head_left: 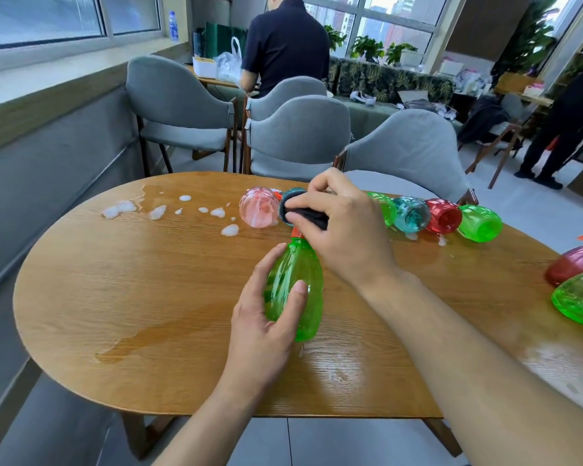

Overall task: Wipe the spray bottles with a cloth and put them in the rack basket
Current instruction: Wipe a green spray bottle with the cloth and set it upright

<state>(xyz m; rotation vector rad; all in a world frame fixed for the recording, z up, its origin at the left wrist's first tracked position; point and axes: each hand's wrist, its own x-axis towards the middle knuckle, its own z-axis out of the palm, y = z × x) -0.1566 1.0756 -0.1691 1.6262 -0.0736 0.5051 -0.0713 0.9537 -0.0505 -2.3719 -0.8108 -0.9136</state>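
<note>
White foam blobs (155, 211) dot the oval wooden desk (132, 297) at upper left. At centre, the left hand (266, 317) grips a green translucent plastic spray bottle (295, 290) lying on the desk, while the right hand (344, 227) pinches a dark cloth (308, 215) against its orange nozzle end. More coloured bottles (445, 216) lie rightward.

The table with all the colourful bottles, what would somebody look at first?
Probably the bright green spray bottle in the middle of the wooden table: the left hand holds its body while the right hand rubs its top with a dark cloth. Next, the row of pink, green, teal and red bottles lying behind, and the white foam blobs at the far left.
</note>
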